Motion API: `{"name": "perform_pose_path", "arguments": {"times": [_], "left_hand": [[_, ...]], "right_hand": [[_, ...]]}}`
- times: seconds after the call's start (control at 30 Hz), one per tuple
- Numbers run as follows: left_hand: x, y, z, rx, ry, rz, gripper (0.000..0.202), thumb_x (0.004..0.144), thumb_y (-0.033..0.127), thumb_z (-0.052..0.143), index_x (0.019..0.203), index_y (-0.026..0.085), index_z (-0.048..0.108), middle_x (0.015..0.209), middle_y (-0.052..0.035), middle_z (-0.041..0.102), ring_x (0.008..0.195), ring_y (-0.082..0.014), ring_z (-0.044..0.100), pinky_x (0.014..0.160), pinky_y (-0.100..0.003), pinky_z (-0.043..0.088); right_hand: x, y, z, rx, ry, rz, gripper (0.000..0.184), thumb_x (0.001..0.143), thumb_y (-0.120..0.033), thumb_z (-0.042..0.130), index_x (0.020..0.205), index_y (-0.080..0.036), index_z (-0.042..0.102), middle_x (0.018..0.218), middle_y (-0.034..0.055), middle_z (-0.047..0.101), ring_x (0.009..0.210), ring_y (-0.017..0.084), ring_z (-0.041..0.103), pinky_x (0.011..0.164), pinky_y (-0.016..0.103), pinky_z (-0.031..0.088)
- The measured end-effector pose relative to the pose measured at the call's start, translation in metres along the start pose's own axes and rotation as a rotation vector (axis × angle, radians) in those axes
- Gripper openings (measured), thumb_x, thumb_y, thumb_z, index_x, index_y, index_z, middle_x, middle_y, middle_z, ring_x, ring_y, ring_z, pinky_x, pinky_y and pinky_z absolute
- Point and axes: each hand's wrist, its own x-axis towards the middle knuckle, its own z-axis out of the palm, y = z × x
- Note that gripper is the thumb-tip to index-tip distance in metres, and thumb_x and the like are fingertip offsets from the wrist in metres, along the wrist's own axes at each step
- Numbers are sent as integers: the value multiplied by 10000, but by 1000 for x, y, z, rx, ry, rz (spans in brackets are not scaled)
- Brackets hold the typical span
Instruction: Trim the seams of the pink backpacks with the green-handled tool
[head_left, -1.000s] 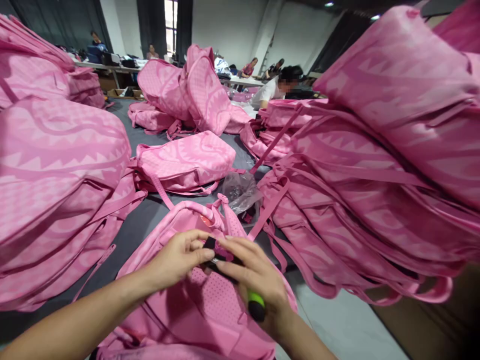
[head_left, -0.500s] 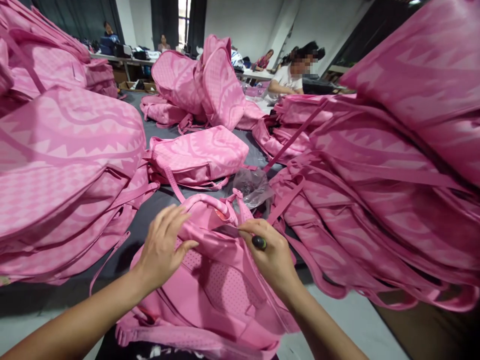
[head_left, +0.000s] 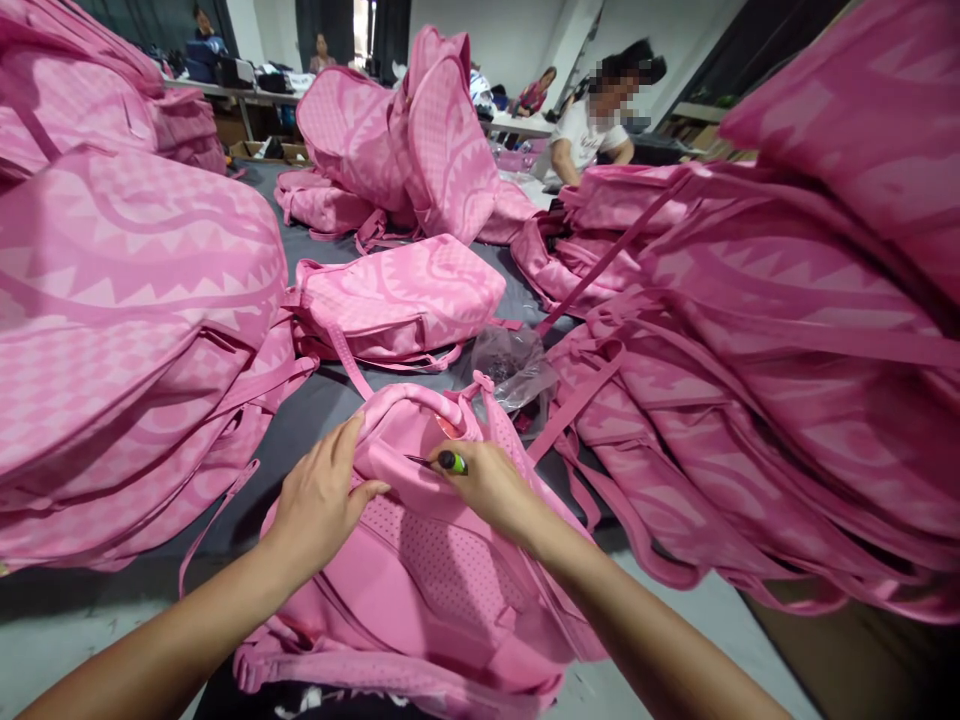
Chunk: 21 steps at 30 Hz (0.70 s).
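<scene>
A pink backpack [head_left: 450,545] lies in front of me with its dotted back panel and straps facing up. My left hand [head_left: 319,495] rests on its upper left edge beside the padded top, fingers stretched out and thumb spread away. In my right hand [head_left: 487,485] is a thin pointed tool [head_left: 453,462] with a black-and-green handle; its exact kind is unclear. The dark tip points left and is at the pink fabric just below the backpack's top edge. A small orange-red patch shows inside the loop at the top.
Stacked pink backpacks [head_left: 127,300] rise on the left, and more backpacks [head_left: 750,330] are piled on the right. One backpack [head_left: 405,300] lies ahead on the dark table [head_left: 300,400]. Near it is a clear plastic bag [head_left: 510,365]. A person [head_left: 589,140] in white works across the table.
My right hand has moved left along the backpack's top edge, and the tool has turned so its green handle shows. My left hand has settled lower against the edge.
</scene>
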Motion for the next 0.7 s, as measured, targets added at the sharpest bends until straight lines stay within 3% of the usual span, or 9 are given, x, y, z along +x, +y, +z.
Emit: {"name": "perform_pose_path", "arguments": {"times": [0.1, 0.17, 0.33, 0.43, 0.53, 0.7], "left_hand": [[7, 10, -3, 101, -86, -59, 794, 805, 419, 753, 1412, 99, 354, 1189, -166, 647, 1027, -296, 668, 790, -364, 566], [10, 14, -4, 117, -126, -90, 779, 792, 395, 770, 1396, 97, 379, 1127, -145, 657, 986, -288, 672, 777, -358, 562], [9, 10, 1, 60, -111, -104, 746, 797, 378, 768, 1386, 111, 394, 1121, -133, 663, 998, -289, 670, 792, -367, 557], [6, 3, 5, -47, -29, -56, 688, 866, 419, 683, 1403, 125, 370, 1199, -143, 657, 1050, -278, 666, 826, -363, 557], [3, -3, 8, -129, 25, -26, 539, 938, 369, 583, 1388, 144, 392, 1213, -133, 669, 1050, -254, 679, 833, -349, 561], [1, -9, 8, -162, 69, 13, 543, 931, 359, 594, 1394, 154, 398, 1197, -132, 685, 1034, -254, 693, 817, -349, 575]], "right_hand": [[8, -8, 0, -235, -52, 26, 219, 771, -31, 553, 784, -179, 715, 782, 45, 725, 739, 163, 628, 603, 245, 313], [13, -14, 1, -321, -113, 20, 171, 817, -99, 571, 787, -180, 718, 780, 58, 725, 737, 168, 628, 591, 257, 285], [18, -22, -2, -399, -222, -34, 165, 859, -266, 629, 775, -176, 739, 734, 89, 723, 697, 193, 645, 586, 276, 295], [16, -21, -2, -322, -130, -99, 161, 867, -199, 609, 949, -182, 747, 851, 87, 744, 760, 184, 666, 625, 259, 350], [24, -24, 5, -104, 8, -139, 226, 874, -214, 616, 1068, -192, 730, 865, 69, 749, 736, 161, 657, 630, 243, 384], [44, -37, 17, -86, -8, -250, 185, 895, -279, 615, 808, -153, 719, 700, 35, 695, 584, 118, 532, 548, 249, 310]]}}
